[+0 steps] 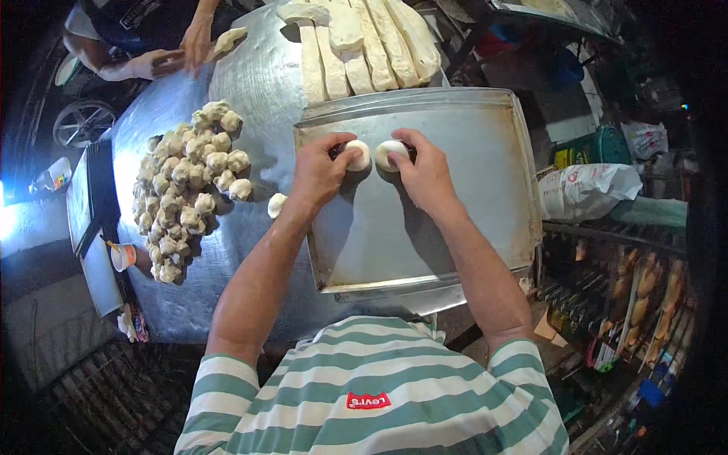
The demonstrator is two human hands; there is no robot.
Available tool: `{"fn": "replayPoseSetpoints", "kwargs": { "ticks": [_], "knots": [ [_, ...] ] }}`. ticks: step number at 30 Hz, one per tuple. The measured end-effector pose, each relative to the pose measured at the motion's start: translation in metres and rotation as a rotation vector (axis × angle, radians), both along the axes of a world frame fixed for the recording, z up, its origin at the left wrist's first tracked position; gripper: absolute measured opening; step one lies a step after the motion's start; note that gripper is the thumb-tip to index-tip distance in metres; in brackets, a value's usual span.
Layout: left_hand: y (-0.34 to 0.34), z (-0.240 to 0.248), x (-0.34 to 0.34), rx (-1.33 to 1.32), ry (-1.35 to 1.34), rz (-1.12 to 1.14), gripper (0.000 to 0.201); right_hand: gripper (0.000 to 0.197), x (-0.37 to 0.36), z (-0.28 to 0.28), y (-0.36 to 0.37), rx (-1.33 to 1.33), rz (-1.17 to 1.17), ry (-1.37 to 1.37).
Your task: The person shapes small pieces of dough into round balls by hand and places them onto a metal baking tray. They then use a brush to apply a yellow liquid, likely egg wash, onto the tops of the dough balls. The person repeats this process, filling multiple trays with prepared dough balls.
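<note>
My left hand (320, 168) is closed on a small round dough ball (358, 156), thumb and fingers around its left side. Just to the right, my right hand (422, 168) grips a second dough ball (390, 154) from its right side. Both balls are held side by side, a little apart, over a flat metal baking tray (425, 235) with browned edges. On the metal table left of the tray lies a heap of pinched dough pieces (182, 182). A single loose dough piece (277, 205) sits near my left forearm.
Long dough strips (356, 53) lie beyond the tray. At the far left, a co-worker's hands (178, 57) touch a dough piece (230, 39) on the metal table (250, 250). A white plastic bag (588, 189) rests right of the tray, above a rack with long loaves (644, 292).
</note>
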State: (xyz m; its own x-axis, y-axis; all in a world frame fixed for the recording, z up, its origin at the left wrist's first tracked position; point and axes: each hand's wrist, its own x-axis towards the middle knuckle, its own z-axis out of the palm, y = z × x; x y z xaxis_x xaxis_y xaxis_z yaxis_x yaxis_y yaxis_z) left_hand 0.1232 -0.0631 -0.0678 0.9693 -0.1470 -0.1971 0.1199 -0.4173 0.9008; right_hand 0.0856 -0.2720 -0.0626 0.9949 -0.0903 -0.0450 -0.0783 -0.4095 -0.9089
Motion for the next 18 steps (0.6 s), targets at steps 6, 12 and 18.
{"fn": "replayPoseSetpoints", "kwargs": {
  "ticks": [6,12,18],
  "knots": [
    [0.007,-0.006,-0.006,0.325,-0.359,-0.016,0.033,0.031,0.003,0.000,0.013,-0.448,-0.094,-0.189],
    [0.114,0.002,-0.062,0.432,-0.450,0.146,0.040,0.021,-0.023,0.041,0.078,-0.127,-0.118,-0.253],
    [0.195,-0.013,-0.144,0.169,-0.467,0.000,0.038,0.023,0.001,-0.009,0.258,-0.093,0.135,-0.186]
  ]
}}
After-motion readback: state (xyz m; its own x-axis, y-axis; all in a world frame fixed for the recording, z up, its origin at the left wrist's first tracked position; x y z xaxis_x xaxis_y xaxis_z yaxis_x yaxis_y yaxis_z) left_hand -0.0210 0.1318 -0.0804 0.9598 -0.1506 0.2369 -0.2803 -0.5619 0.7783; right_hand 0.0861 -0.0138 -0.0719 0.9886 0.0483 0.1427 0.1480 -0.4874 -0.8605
